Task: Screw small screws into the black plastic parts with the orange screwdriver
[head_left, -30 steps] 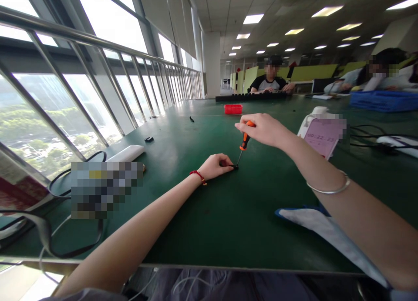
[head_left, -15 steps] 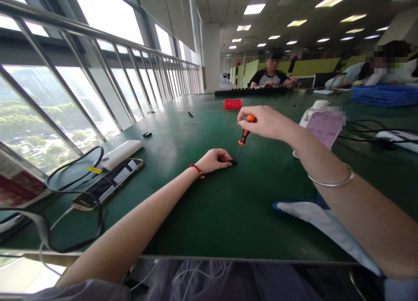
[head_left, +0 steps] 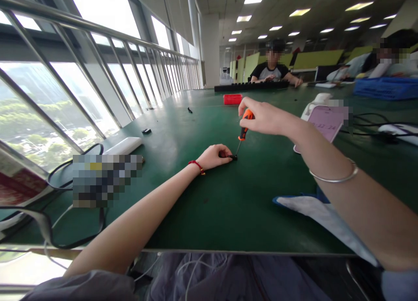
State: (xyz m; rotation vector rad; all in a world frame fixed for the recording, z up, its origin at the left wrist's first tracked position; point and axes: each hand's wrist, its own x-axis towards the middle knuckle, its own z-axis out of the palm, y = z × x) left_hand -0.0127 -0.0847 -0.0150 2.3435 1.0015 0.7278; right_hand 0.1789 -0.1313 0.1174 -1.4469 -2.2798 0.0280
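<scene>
My left hand (head_left: 214,156) rests on the green tabletop (head_left: 248,205), its fingers closed around a small black part (head_left: 232,157). One end of that part sticks out past the fingertips; the rest is hidden in the hand. Above and to the right, my right hand (head_left: 261,117) grips the orange and black handle of a screwdriver (head_left: 242,133). The screwdriver leans slightly, with its shaft pointing down and its tip at the exposed end of the black part. Whether the tip sits in a screw is too small to tell.
A red box (head_left: 232,99) lies beyond my hands, before a long black rack (head_left: 251,87). Small black pieces (head_left: 146,131) are at the left. A phone on a stand (head_left: 326,122) and a white-blue cloth (head_left: 303,204) are right. Cables and a white power bank (head_left: 124,147) lie left. People sit opposite.
The view has tilted slightly, so most things sit a little higher. The red box appears tipped, and the opposite person's hand has shifted right. Both my hands keep their grips.
</scene>
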